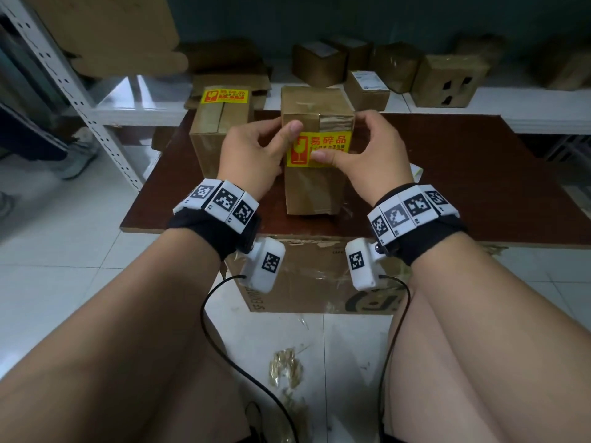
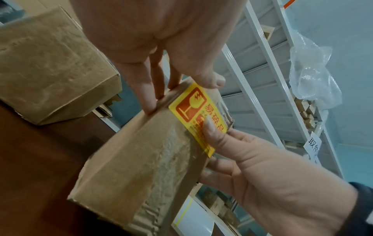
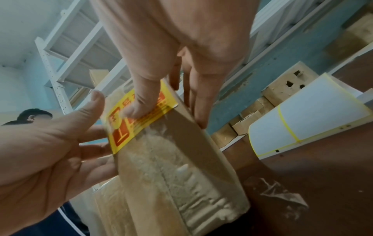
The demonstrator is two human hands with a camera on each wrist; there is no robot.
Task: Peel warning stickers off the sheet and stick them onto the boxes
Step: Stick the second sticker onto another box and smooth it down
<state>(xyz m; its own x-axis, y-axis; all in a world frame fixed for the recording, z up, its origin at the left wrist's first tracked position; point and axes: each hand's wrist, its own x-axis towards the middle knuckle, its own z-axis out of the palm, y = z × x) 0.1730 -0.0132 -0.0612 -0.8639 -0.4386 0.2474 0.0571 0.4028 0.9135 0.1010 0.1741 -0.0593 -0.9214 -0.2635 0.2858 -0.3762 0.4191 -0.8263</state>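
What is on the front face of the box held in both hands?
A yellow warning sticker lies on the box; both thumbs press it, covering parts of its print.

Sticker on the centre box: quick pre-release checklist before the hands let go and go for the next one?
1. Yellow sticker lies on the near face of the centre box: ok.
2. Sticker straight on the face: ok, roughly level in the head view.
3. Fully pressed flat: not ok, in the right wrist view its left edge overhangs the box corner; only the right hand thumb and left hand thumb press it.
4. Box steadied: ok, both hands' fingers hold its sides.
5. Left box labelled: ok, it bears its own sticker.
6. Sticker sheet within reach: cannot tell whether any stickers remain on it.
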